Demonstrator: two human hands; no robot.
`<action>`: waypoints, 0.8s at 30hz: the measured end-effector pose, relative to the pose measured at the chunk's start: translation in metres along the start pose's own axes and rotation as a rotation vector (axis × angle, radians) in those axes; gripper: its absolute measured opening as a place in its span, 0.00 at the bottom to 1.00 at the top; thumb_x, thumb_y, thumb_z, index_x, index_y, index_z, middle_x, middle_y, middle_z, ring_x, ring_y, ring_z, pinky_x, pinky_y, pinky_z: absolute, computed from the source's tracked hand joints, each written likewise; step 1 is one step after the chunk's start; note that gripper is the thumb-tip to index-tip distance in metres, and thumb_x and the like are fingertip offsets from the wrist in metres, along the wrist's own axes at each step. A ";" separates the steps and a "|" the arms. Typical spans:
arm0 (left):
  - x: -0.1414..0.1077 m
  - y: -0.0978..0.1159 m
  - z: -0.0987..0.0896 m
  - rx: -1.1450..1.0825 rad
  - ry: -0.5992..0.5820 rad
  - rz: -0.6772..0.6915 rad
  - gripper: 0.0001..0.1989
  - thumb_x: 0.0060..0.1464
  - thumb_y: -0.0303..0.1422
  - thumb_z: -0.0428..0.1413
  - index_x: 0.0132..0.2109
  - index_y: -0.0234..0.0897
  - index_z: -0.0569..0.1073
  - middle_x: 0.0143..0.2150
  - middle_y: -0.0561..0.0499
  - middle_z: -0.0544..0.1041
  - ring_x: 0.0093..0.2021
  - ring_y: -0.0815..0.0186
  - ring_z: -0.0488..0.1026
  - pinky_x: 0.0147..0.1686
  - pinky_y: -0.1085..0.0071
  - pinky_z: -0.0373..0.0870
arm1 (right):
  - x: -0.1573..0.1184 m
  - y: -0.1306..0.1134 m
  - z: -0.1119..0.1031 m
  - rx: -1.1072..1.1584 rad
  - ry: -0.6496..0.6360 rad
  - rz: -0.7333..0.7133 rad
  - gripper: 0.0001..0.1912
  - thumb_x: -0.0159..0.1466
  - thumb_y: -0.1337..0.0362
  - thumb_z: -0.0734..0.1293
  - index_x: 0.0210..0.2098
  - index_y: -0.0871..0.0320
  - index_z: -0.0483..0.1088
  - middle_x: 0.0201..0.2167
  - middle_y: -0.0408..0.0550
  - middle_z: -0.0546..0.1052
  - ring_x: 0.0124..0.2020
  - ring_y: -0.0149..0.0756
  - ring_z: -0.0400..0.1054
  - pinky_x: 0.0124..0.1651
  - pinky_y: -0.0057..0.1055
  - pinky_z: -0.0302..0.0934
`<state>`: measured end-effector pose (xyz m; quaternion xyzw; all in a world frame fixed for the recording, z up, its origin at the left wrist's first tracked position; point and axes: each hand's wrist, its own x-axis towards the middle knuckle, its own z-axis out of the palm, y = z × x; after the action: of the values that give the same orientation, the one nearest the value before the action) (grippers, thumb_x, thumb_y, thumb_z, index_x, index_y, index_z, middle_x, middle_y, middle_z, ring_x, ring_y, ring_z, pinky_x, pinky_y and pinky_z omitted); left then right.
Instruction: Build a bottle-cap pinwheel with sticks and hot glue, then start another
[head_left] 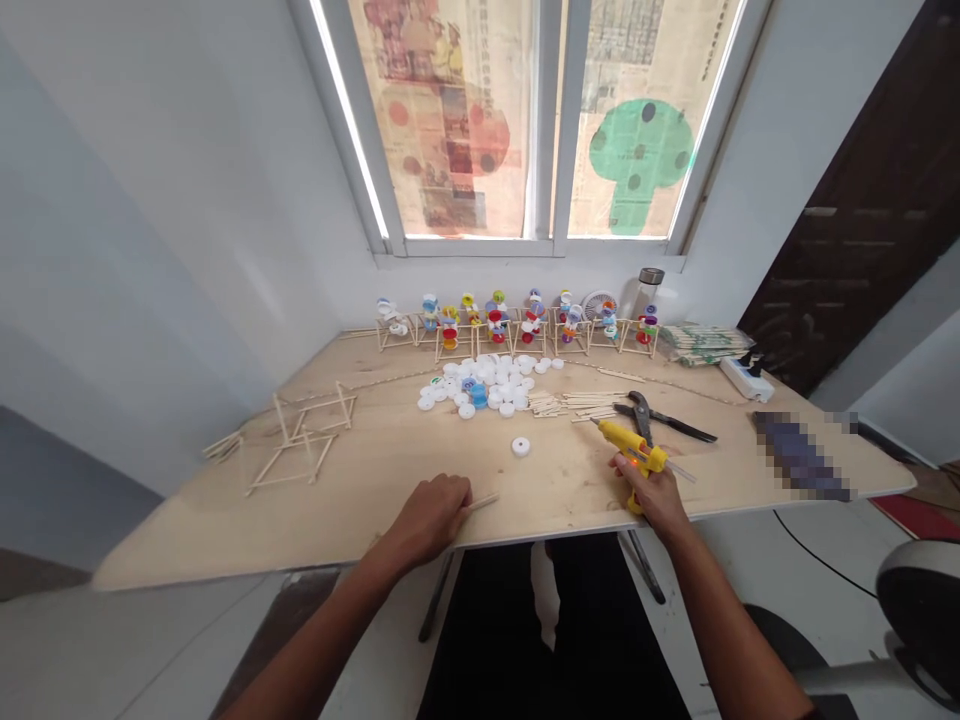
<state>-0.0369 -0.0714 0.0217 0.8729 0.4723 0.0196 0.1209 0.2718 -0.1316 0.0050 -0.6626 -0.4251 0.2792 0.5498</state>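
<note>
From my head camera:
Item: my right hand, fingers closed round the grip of a yellow hot glue gun.
Item: my left hand, fingers curled on a thin wooden stick, at the near edge of the plywood table.
Nearby: white bottle cap; black-handled pliers, just beyond the gun.

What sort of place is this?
Likely a small handicraft workspace: a yellow hot glue gun, a pile of plastic bottle caps, and a row of stick-and-cap craft figures on a plywood bench.
</note>
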 end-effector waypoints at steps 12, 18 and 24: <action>0.074 0.058 -0.044 0.036 0.122 -0.012 0.06 0.57 0.29 0.45 0.33 0.38 0.66 0.35 0.47 0.75 0.38 0.61 0.70 0.36 0.67 0.61 | 0.001 0.010 -0.002 0.043 -0.018 0.062 0.24 0.52 0.45 0.68 0.34 0.61 0.75 0.33 0.52 0.79 0.37 0.44 0.73 0.38 0.32 0.65; 0.171 0.098 -0.052 0.103 0.037 0.130 0.06 0.56 0.29 0.46 0.37 0.38 0.68 0.38 0.46 0.76 0.44 0.58 0.70 0.42 0.64 0.62 | 0.002 0.012 -0.001 0.119 -0.059 0.094 0.22 0.52 0.46 0.69 0.35 0.58 0.75 0.36 0.51 0.79 0.41 0.44 0.73 0.44 0.34 0.66; 0.232 0.121 -0.032 0.098 -0.018 0.191 0.05 0.53 0.28 0.50 0.34 0.38 0.71 0.39 0.46 0.78 0.45 0.57 0.71 0.45 0.61 0.63 | -0.001 0.008 0.004 0.171 -0.009 0.081 0.22 0.52 0.45 0.68 0.32 0.58 0.76 0.33 0.50 0.80 0.37 0.43 0.73 0.40 0.33 0.67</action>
<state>0.1860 0.0635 0.0624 0.9189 0.3863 -0.0002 0.0799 0.2700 -0.1302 -0.0035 -0.6288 -0.3750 0.3394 0.5906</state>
